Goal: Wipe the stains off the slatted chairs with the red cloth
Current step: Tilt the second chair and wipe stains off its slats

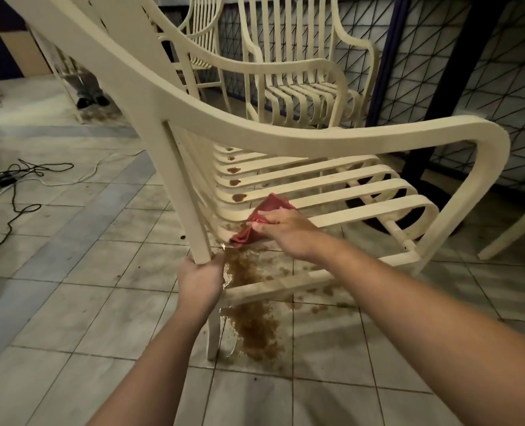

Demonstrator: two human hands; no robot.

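The red cloth [266, 215] is gripped by the right hand [282, 230]; stains [239, 197] lie just beyond, leftward; the chair leg [190, 210] is held by the left hand [200, 278].

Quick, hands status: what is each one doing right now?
Left hand: closed round the end of a chair leg.
Right hand: gripping the red cloth, pressed on the seat slats.

Cream slatted chair [286, 133] with a row of brown stains [239, 197] along the rear bend of its seat slats. A crumpled red cloth [273, 205] lies on the nearest slats. Two further chairs [298, 96] stand behind.
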